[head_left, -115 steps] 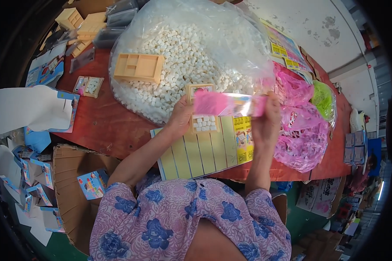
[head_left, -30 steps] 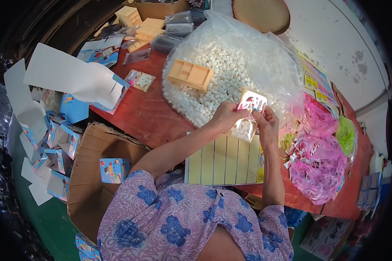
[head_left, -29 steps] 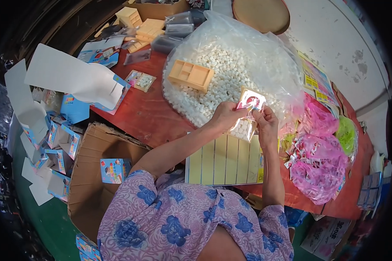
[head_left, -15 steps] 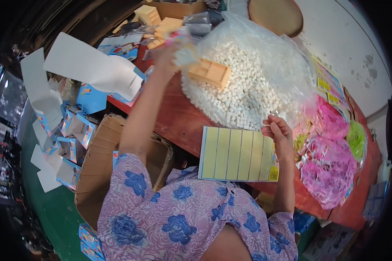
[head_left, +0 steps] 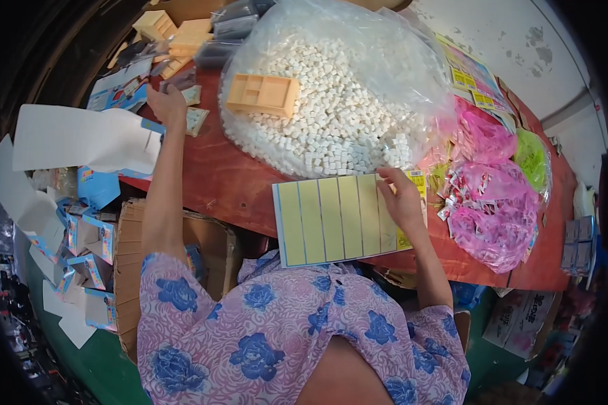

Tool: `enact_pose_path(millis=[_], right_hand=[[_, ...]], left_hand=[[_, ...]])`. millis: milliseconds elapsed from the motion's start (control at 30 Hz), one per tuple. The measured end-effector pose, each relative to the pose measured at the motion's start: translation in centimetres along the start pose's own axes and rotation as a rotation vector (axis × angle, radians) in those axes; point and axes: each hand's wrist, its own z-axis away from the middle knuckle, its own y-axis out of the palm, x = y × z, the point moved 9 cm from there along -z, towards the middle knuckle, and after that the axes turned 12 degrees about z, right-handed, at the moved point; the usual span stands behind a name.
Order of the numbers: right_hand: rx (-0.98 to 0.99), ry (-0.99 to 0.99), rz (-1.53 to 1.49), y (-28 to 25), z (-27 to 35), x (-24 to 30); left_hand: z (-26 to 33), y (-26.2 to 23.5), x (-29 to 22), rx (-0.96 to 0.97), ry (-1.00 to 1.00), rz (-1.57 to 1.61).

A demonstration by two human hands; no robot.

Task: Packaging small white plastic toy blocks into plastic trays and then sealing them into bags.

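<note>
My left hand [head_left: 167,104] reaches to the far left of the table. Its fingers are slightly apart beside a greyish plastic packet [head_left: 181,79], and no held thing shows in them. Two small flat packets [head_left: 195,121] lie next to that wrist. My right hand [head_left: 404,202] is over the right end of a pale yellow card [head_left: 331,219] with dark stripes. Those fingers are bent and closed near the card's far edge; whatever is between the fingertips is hidden. Beyond the card spreads a large clear bag of small white cubes [head_left: 341,101], with an orange compartment tray [head_left: 263,94] on top.
Pink plastic bags [head_left: 490,216] and a lime green bag [head_left: 532,159] sit on the red table [head_left: 213,179] to the right. White and blue box blanks [head_left: 81,138] jut in at left, above a cardboard carton [head_left: 132,270]. More orange trays [head_left: 190,37] lie at the far left.
My left hand has moved further left, and the small packet it held is no longer in it. My right hand has come down onto the card's edge. The whole view has shifted.
</note>
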Motion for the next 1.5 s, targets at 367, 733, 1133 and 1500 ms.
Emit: enact_pose_path(millis=[367, 733, 1133, 1500], right_hand=[[-0.117, -0.166, 0.376, 0.4, -1.9, 2.8], [0.172, -0.349, 0.371, 7.4, -7.2, 5.0], [-0.108, -0.318, 0.619, 5.0, -10.4, 2.8], [-0.177, -0.183, 0.777, 2.1, -12.4, 0.9]], left_hand=[[34.1, -4.7, -15.1, 1.273, 1.03, 0.433], [36.3, -3.3, -13.0, 1.482, 1.006, 0.162], [35.0, -2.8, -11.2, 1.468, 0.763, 0.246], [34.5, -2.1, -11.8, 1.575, 0.807, 0.149]])
